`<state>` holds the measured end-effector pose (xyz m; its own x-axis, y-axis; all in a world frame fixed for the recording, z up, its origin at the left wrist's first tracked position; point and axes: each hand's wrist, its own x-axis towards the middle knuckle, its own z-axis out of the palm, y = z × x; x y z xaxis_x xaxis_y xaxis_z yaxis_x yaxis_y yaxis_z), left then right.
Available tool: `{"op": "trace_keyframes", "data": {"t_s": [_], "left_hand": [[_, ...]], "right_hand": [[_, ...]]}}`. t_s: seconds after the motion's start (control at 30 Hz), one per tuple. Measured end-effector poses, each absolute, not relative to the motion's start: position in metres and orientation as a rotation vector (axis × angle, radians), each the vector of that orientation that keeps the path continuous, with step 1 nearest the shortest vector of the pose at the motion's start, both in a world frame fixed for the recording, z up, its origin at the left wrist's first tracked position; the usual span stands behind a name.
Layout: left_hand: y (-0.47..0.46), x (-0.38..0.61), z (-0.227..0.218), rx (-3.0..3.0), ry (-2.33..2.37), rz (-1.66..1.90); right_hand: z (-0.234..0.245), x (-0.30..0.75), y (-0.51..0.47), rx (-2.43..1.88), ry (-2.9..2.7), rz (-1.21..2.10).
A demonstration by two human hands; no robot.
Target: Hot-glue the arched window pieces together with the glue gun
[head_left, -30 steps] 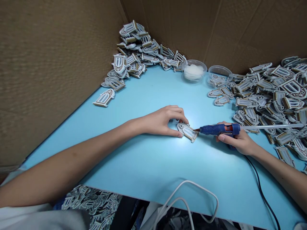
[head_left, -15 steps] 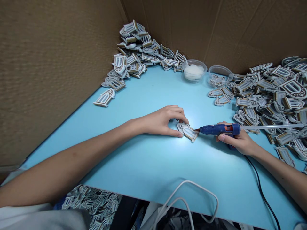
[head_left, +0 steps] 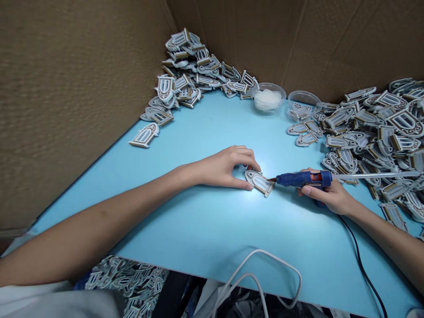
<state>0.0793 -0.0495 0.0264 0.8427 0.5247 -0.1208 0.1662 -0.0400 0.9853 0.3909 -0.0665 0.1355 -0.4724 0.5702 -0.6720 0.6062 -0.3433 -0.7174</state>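
Note:
My left hand (head_left: 225, 167) rests on the light blue table (head_left: 205, 221), its thumb and fingers pinching the arched end of a small grey window-shaped piece (head_left: 260, 182) that lies flat. My right hand (head_left: 327, 194) is wrapped round a blue hot glue gun (head_left: 303, 179). The gun's nozzle touches the piece's right end. A clear glue stick (head_left: 374, 175) pokes out of the gun's back, to the right. The gun's black cord (head_left: 361, 265) trails off toward the table's front right.
Heaps of the same window-shaped pieces lie at the back left (head_left: 192, 73) and along the right (head_left: 380, 132). Two clear plastic tubs (head_left: 268, 98) (head_left: 303, 104) stand at the back. Cardboard walls (head_left: 66, 88) enclose the table. A white cable (head_left: 258, 274) loops over the front edge.

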Motion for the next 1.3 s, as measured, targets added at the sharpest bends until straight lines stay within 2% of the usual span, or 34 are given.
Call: {"op": "trace_keyframes", "data": {"t_s": [0.73, 0.9, 1.1, 1.3], "left_hand": [[-0.049, 0.079, 0.025, 1.594, 0.551, 0.315], [-0.05, 0.081, 0.028, 1.62, 0.562, 0.306], [-0.055, 0.087, 0.033, 1.674, 0.628, 0.298], [-0.058, 0.086, 0.035, 1.673, 0.671, 0.405]], "right_hand": [[0.135, 0.392, -0.067, 1.619, 1.775, -1.992], [0.135, 0.387, -0.073, 1.776, 1.674, -1.906], [0.138, 0.371, -0.075, 1.7, 1.836, -1.859], [0.134, 0.379, -0.077, 2.071, 1.674, -1.936]]}}
